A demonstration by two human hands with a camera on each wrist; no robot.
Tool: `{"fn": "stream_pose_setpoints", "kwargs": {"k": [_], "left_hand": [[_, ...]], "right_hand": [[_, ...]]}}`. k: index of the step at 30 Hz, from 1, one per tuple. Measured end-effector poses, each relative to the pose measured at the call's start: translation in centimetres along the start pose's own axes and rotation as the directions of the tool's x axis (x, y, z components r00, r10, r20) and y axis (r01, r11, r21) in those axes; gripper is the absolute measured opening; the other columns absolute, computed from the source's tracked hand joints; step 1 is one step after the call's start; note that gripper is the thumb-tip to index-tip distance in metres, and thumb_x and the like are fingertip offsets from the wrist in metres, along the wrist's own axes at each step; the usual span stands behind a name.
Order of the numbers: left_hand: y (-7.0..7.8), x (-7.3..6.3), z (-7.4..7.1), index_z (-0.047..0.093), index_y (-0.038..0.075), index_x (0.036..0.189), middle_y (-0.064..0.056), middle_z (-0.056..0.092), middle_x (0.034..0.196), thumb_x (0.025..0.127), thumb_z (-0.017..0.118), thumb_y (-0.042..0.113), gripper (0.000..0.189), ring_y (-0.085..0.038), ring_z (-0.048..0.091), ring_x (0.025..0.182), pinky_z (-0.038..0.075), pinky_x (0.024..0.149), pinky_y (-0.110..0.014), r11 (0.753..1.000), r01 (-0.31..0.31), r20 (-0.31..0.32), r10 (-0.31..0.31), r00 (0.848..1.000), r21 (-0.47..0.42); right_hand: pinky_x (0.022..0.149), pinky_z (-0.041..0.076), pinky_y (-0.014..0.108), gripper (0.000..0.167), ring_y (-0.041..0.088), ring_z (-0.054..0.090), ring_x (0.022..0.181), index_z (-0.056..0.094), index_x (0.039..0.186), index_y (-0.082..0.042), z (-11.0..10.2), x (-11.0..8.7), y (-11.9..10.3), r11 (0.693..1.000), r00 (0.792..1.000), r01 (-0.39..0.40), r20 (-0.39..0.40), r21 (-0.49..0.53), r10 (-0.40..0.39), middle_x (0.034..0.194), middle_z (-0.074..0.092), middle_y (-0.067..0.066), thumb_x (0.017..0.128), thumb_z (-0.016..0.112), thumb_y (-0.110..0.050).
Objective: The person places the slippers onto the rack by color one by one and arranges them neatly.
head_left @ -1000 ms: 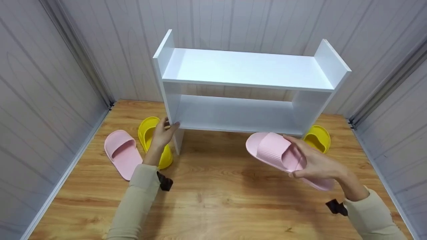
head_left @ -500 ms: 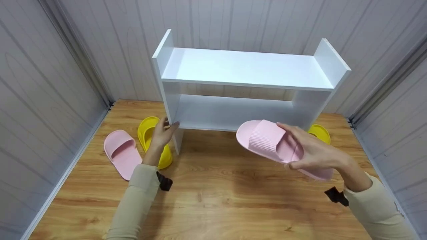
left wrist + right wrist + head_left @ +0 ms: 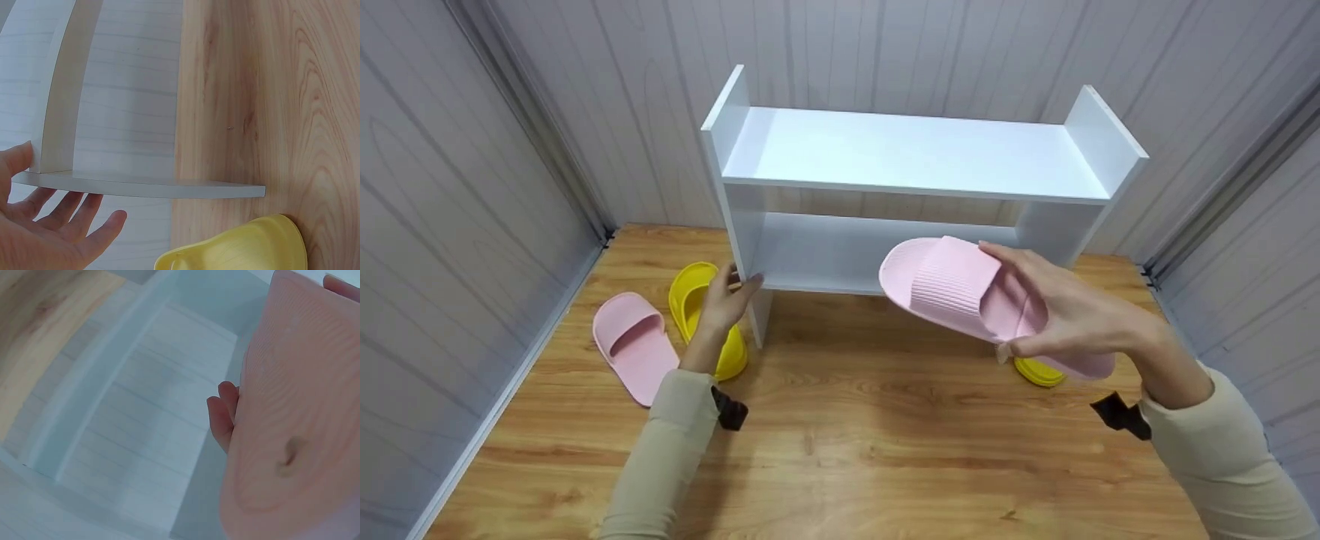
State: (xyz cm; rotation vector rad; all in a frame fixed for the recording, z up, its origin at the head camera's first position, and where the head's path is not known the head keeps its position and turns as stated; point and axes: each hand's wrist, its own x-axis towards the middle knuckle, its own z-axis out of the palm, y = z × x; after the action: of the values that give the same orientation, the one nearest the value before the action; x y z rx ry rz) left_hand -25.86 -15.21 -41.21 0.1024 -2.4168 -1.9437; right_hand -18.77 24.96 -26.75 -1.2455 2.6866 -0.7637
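My right hand (image 3: 1072, 311) grips a pink slipper (image 3: 952, 281) by its side edges, behind the ribbed strap. The slipper is in the air before the lower board of a white shelf rack (image 3: 900, 154), its toe pointing left. Seen from the right wrist, the sole (image 3: 304, 377) fills the right side and fingertips (image 3: 221, 419) show past its edge. My left hand (image 3: 725, 301) holds the rack's left side panel, thumb at the front and fingers behind the panel (image 3: 146, 188). Left of that hand, a yellow clog-like shoe (image 3: 686, 294) and another pink slipper (image 3: 649, 356) lie on the floor.
Under the right hand, part of a second yellow shoe (image 3: 1039, 373) shows; the hand and slipper hide the remainder. A panelled wall (image 3: 915, 52) stands behind the rack, with walls on both sides. The floor (image 3: 840, 450) is wood-patterned.
My right hand has lifted the pink slipper from below the lower board's front edge to in front of that board, drifting slightly left. My left hand has stayed on the side panel.
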Motion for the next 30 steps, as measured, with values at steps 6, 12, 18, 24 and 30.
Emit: {"fn": "stream_pose_setpoints", "kwargs": {"k": [6, 12, 18, 24, 30], "left_hand": [[0.0, -0.1, 0.1, 0.035, -0.001, 0.13, -0.019, 0.037, 0.128, 0.089, 0.051, 0.015, 0.047, -0.029, 0.037, 0.114, 0.035, 0.093, -0.037, 1.0, -0.004, -0.019, 0.004, 1.0, 0.01], [0.0, 0.0, 0.1, 0.034, -0.003, 0.131, -0.019, 0.037, 0.127, 0.089, 0.051, 0.013, 0.048, -0.029, 0.037, 0.113, 0.035, 0.092, -0.038, 1.0, -0.024, -0.014, 0.023, 1.0, -0.009], [-0.1, 0.1, 0.1, 0.033, -0.003, 0.131, -0.02, 0.037, 0.128, 0.089, 0.051, 0.013, 0.048, -0.029, 0.037, 0.114, 0.035, 0.092, -0.038, 1.0, -0.024, -0.011, 0.024, 1.0, -0.016], [-0.1, 0.1, 0.0, 0.033, -0.003, 0.131, -0.019, 0.036, 0.129, 0.09, 0.051, 0.014, 0.048, -0.029, 0.036, 0.115, 0.034, 0.093, -0.037, 1.0, -0.019, -0.007, 0.019, 1.0, -0.003], [-0.2, 0.0, 0.1, 0.032, -0.002, 0.132, -0.019, 0.035, 0.13, 0.089, 0.051, 0.015, 0.05, -0.029, 0.035, 0.115, 0.033, 0.094, -0.037, 1.0, -0.016, -0.004, 0.016, 1.0, -0.001]], "right_hand": [[0.081, 0.035, 0.043, 0.098, 0.02, 0.037, 0.106, 0.013, 0.142, -0.017, -1.5, 0.3, -0.9, 1.0, 1.0, -0.001, -0.01, -0.015, 0.001, 0.131, 0.031, 0.006, 0.065, 0.074, -0.015], [0.076, 0.038, 0.041, 0.1, 0.02, 0.04, 0.1, 0.013, 0.142, -0.019, -2.9, 0.6, -1.8, 0.999, 0.999, 0.004, -0.043, -0.043, -0.005, 0.129, 0.033, 0.008, 0.064, 0.075, -0.012], [0.077, 0.037, 0.043, 0.101, 0.022, 0.039, 0.099, 0.013, 0.141, -0.02, -4.3, 1.3, -2.4, 0.999, 0.996, -0.012, -0.083, -0.044, 0.008, 0.13, 0.032, 0.009, 0.063, 0.076, -0.013], [0.078, 0.036, 0.045, 0.099, 0.024, 0.039, 0.099, 0.013, 0.142, -0.018, -5.3, 2.2, -2.5, 0.998, 0.99, -0.052, -0.136, -0.031, 0.047, 0.127, 0.033, 0.013, 0.065, 0.076, -0.015], [0.077, 0.037, 0.046, 0.099, 0.027, 0.039, 0.099, 0.012, 0.141, -0.016, -6.1, 3.3, -2.2, 0.987, 0.969, -0.154, -0.202, -0.043, 0.142, 0.124, 0.035, 0.015, 0.066, 0.076, -0.018]]}}
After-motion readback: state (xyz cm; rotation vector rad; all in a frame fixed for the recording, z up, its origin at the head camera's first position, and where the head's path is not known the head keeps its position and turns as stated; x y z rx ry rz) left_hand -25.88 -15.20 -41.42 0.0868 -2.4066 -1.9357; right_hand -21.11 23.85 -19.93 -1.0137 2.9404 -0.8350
